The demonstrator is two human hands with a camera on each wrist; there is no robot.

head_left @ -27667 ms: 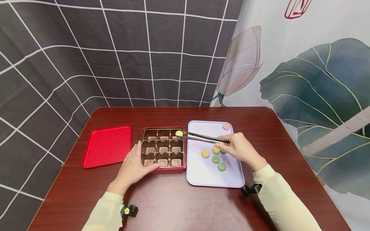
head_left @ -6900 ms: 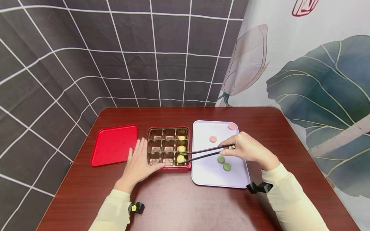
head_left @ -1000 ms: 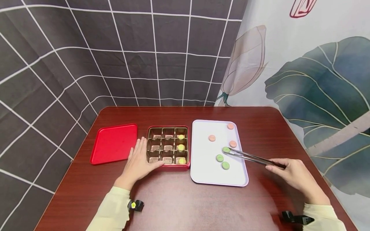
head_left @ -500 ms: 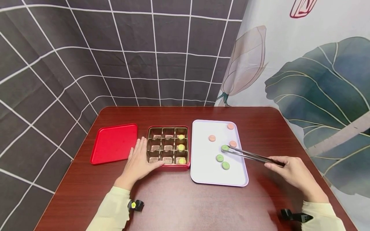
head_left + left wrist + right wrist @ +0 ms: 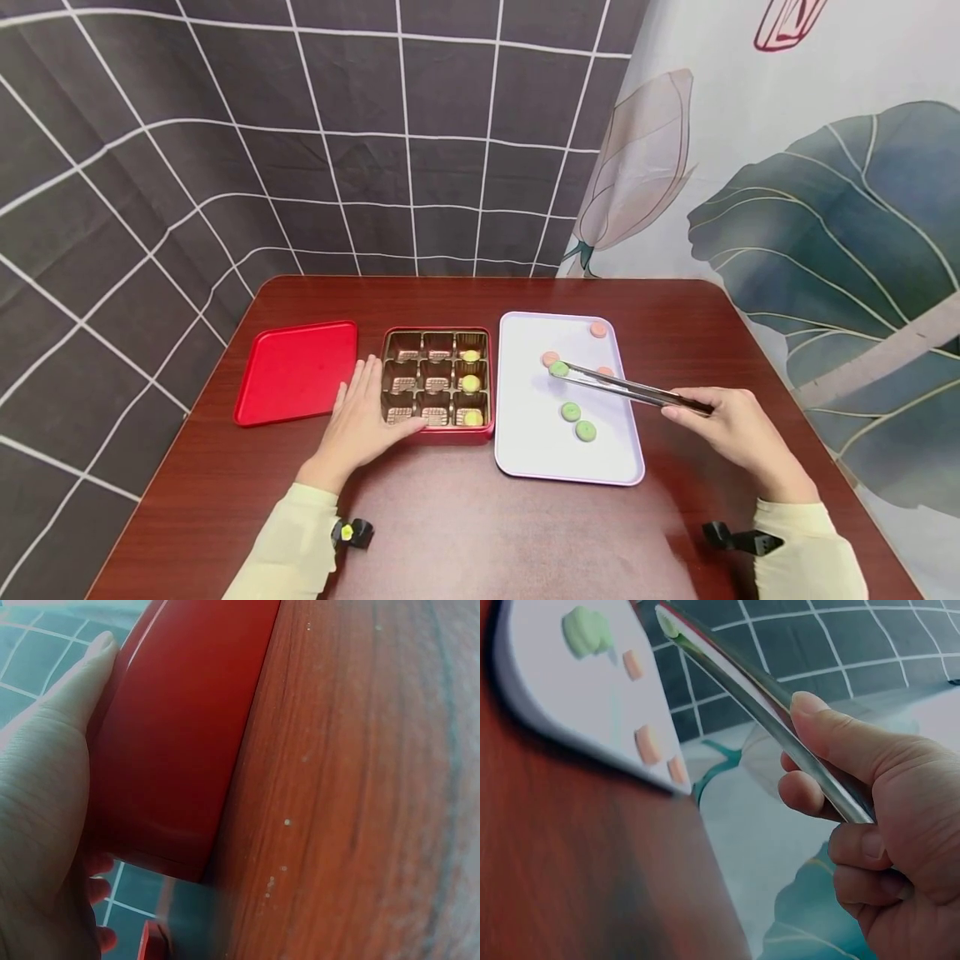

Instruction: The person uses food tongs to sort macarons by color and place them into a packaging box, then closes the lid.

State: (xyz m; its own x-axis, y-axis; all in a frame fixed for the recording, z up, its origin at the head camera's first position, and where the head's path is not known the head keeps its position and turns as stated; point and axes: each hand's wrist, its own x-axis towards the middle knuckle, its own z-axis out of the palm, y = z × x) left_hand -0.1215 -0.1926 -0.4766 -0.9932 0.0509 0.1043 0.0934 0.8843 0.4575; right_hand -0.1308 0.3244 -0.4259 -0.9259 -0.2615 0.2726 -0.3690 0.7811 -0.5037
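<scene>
My right hand (image 5: 738,429) grips metal tongs (image 5: 633,392), fingers curled round the handle end in the right wrist view. A green macaron (image 5: 558,368) sits between the tong tips above the white tray (image 5: 525,458), overlapping a pink macaron (image 5: 551,358) in the head view. My left hand (image 5: 356,437) rests along the left side of the red box (image 5: 172,735), fingers straight, thumb at its front rim. Inside the box is a brown-gold insert (image 5: 437,364) with rows of compartments. Yellow macarons (image 5: 470,383) occupy the three right-hand compartments; the others show bare bottoms.
Two green macarons (image 5: 586,431) lie near the tray's middle, with pink macarons (image 5: 597,330) towards its back right. A red lid (image 5: 296,372) lies left of the box. Behind the table (image 5: 465,517) hang a dark grid cloth (image 5: 442,167) and a floral cloth (image 5: 817,208).
Over the last second the tongs have carried the green macaron left and towards the back, off its spot on the tray. Earlier, yellow macarons went into the box's right column. The left hand stays put.
</scene>
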